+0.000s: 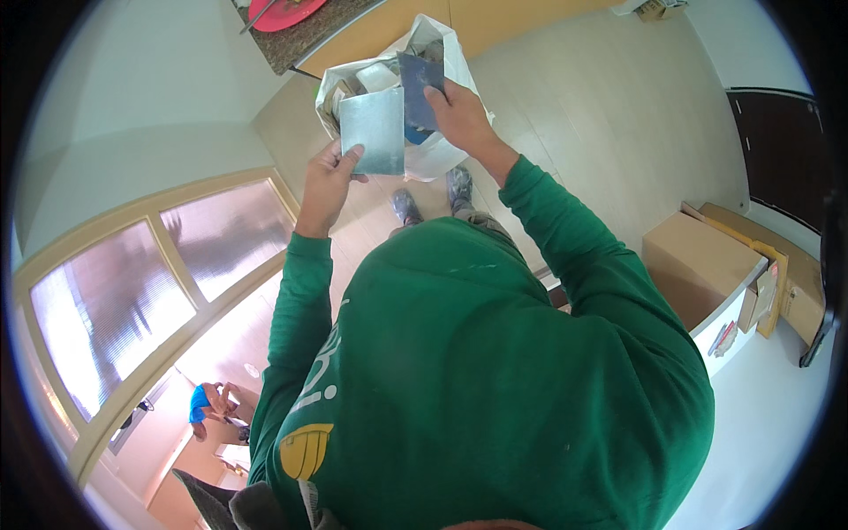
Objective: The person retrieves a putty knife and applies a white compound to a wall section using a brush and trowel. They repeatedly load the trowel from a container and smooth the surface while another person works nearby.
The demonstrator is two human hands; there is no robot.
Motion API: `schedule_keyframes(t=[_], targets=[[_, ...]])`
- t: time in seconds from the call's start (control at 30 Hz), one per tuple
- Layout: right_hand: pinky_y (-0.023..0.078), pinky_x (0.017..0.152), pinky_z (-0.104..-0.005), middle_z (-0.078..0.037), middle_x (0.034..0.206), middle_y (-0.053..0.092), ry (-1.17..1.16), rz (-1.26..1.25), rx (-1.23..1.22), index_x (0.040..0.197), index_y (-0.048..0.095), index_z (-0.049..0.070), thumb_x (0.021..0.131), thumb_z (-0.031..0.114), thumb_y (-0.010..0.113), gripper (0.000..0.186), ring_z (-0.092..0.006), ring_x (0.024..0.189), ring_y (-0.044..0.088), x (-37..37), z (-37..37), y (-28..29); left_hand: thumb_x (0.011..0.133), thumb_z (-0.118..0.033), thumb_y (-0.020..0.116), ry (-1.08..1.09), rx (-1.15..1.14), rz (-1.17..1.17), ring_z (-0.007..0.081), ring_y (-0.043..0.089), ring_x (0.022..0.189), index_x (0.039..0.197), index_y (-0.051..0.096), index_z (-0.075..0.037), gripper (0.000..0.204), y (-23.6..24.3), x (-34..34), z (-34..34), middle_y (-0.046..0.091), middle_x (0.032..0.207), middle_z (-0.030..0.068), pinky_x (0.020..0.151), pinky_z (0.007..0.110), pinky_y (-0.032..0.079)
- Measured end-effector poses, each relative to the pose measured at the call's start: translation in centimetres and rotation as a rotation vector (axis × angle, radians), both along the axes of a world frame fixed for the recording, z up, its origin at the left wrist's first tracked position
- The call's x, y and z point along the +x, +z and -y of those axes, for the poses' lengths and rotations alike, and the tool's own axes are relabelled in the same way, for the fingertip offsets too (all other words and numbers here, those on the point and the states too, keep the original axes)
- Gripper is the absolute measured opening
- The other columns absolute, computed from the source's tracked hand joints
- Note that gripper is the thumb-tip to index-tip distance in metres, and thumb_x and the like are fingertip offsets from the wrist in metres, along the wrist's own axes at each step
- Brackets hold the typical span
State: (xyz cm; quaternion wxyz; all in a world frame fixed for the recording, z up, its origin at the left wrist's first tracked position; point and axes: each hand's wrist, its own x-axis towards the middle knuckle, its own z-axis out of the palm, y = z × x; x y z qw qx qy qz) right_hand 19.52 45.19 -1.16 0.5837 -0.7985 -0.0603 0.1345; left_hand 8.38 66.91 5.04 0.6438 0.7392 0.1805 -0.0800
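A pale square panel (373, 132) is hanging over the near side of a white bag (456, 75), the left hand (327, 181) clamping its lower corner. The right hand (464, 119) is pinching a dark blue panel (417, 78) just beside it. Both are partly hiding the bag's contents. The bag is standing on a light floor (609, 124), near a speckled counter (322, 31) bearing a red plate (287, 11). A glazed partition (203, 314) is running along the left; cardboard boxes (698, 261) are sitting at right.
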Motion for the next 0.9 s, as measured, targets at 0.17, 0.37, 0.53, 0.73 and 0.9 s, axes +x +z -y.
schedule_keyframes(t=[0.17, 0.37, 0.53, 0.73, 0.9], targets=[[0.051, 0.056, -0.0296, -0.006, 0.086, 0.067, -0.072, -0.515, 0.591, 0.111, 0.065, 0.0, 0.103, 0.022, 0.055, 0.025, -0.0128, 0.066, 0.061, -2.7, -0.6, 3.0, 0.096, -0.022, 0.069, 0.102, 0.179, -0.096, 0.0149, 0.065, 0.084, 0.139, 0.053, 0.001, 0.051, -2.9, -0.3, -0.7, 0.069, 0.099, 0.0117, 0.073, 0.031, 0.055], [0.052, 0.052, -0.0324, -0.01, 0.086, 0.068, -0.162, -0.57, 0.652, 0.108, 0.063, -0.002, 0.102, 0.019, 0.056, 0.023, -0.017, 0.063, 0.064, -2.7, -1.4, 2.4, 0.081, -0.04, 0.085, -0.307, 0.564, 0.032, 0.0343, 0.055, 0.124, 0.153, 0.032, 0.006, 0.1, -1.5, 0.0, 1.7, 0.047, 0.14, 0.028, 0.103, 0.04, 0.047], [0.053, 0.05, -0.0337, -0.01, 0.083, 0.067, -0.124, -0.564, 0.631, 0.106, 0.062, -0.004, 0.102, 0.021, 0.057, 0.026, -0.0186, 0.059, 0.063, -2.7, -1.5, 2.4, 0.081, -0.041, 0.084, -0.475, 0.604, 0.201, 0.0394, 0.049, 0.133, 0.156, 0.028, 0.001, 0.103, -1.0, -0.2, 2.2, 0.041, 0.148, 0.0308, 0.111, 0.041, 0.041], [0.053, 0.054, -0.0376, -0.011, 0.082, 0.066, -0.115, -0.495, 0.512, 0.102, 0.062, -0.003, 0.101, 0.024, 0.057, 0.027, -0.0213, 0.061, 0.064, -1.7, -1.4, 3.2, 0.102, -0.031, 0.059, -0.48, 0.579, -0.064, 0.0367, 0.05, 0.134, 0.15, 0.033, 0.007, 0.067, 0.5, 0.8, 1.3, 0.045, 0.148, 0.027, 0.109, 0.041, 0.043], [0.051, 0.063, -0.0459, -0.015, 0.084, 0.069, -0.08, 0.056, 0.042, 0.099, 0.065, 0.002, 0.1, 0.025, 0.056, 0.025, -0.0342, 0.069, 0.067, -0.7, 0.4, 4.9, 0.108, -0.032, 0.044, 0.121, -0.142, -0.051, 0.0296, 0.055, 0.129, 0.14, 0.044, 0.007, 0.051, -1.6, 0.3, -1.9, 0.055, 0.139, 0.0193, 0.106, 0.04, 0.047]])
